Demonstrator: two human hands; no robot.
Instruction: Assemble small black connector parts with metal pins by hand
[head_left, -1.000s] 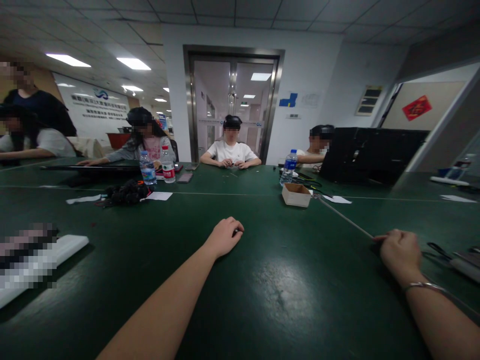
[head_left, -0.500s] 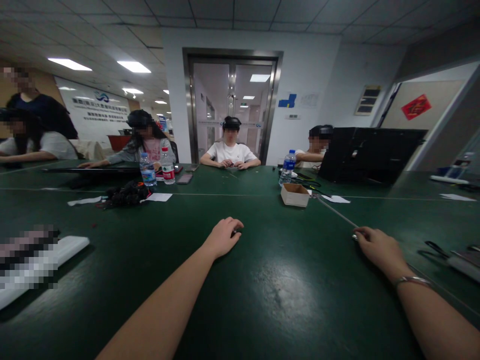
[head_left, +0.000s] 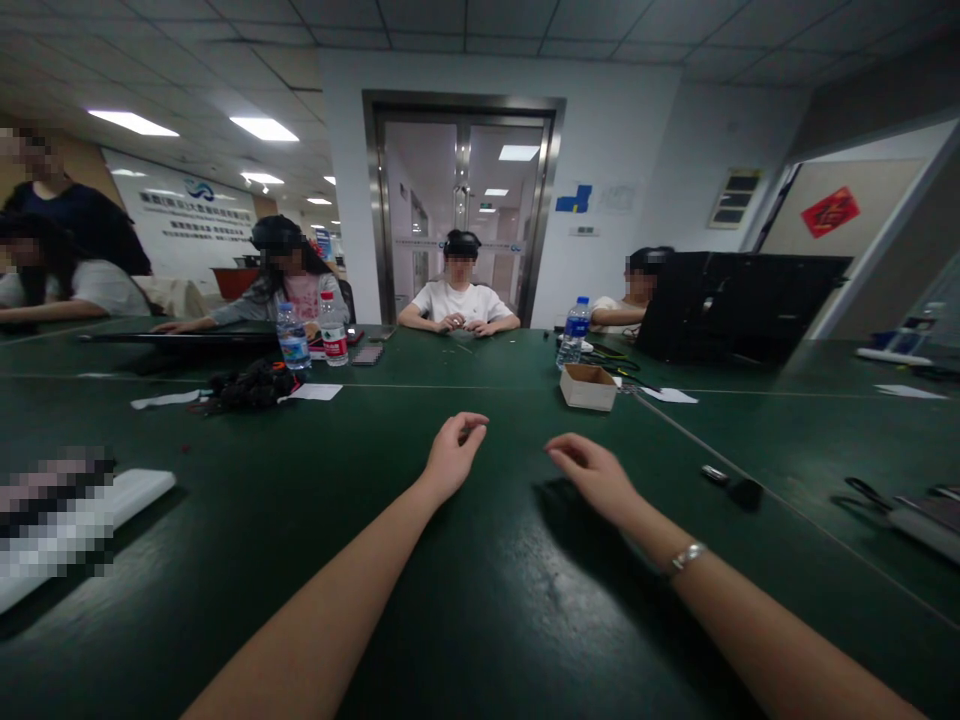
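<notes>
Left hand and right hand hover over table, well inside edges.

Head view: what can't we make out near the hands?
All head view.
- Left hand: curled fingers hide whether it pinches anything.
- Small silver-and-black object on the dark green table: too small to identify.
- Open brown cardboard box: wall hides contents.
- White flat slab: pixelated patch and left edge cut it off.
</notes>
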